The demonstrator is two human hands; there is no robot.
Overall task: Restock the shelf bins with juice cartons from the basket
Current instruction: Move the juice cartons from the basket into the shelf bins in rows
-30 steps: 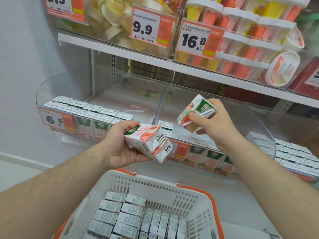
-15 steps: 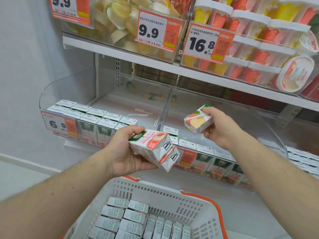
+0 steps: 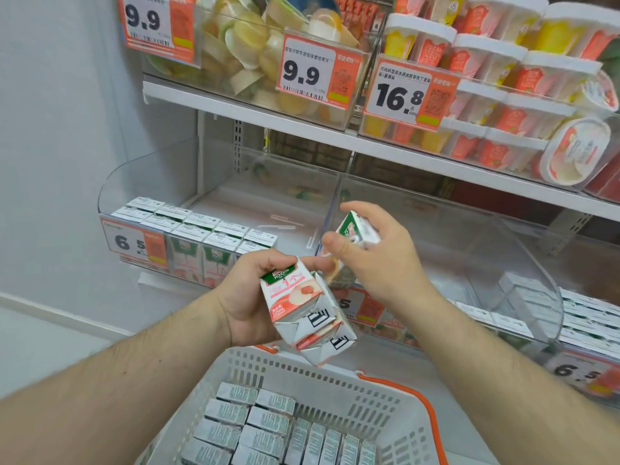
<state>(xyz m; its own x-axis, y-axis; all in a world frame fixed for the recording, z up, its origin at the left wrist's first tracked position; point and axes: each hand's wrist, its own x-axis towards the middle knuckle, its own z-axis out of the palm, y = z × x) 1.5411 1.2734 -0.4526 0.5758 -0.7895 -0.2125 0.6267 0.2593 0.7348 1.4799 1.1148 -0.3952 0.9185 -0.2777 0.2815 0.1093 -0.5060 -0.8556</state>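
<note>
My left hand [image 3: 248, 297] grips two white-and-pink juice cartons [image 3: 302, 310] tilted on their sides above the basket. My right hand [image 3: 375, 263] holds one juice carton [image 3: 355, 229] upright, right beside the left hand's cartons, over the front of the middle clear shelf bin [image 3: 436, 236]. The left shelf bin [image 3: 151, 169] has two rows of cartons [image 3: 198, 229] along its front. The white basket [image 3: 322, 374] with orange handles, at the bottom, holds several cartons [image 3: 268, 427] packed in rows.
An upper shelf [image 3: 335, 135] carries clear bins of fruit jelly cups [image 3: 255, 45] and lidded pudding tubs [image 3: 503, 78] behind price tags. A third bin [image 3: 587, 317] of cartons sits at the right. A grey wall [image 3: 50, 162] closes the left side.
My right hand has brought its carton down and left, from above the middle bin to close beside the left hand. The view has shifted left.
</note>
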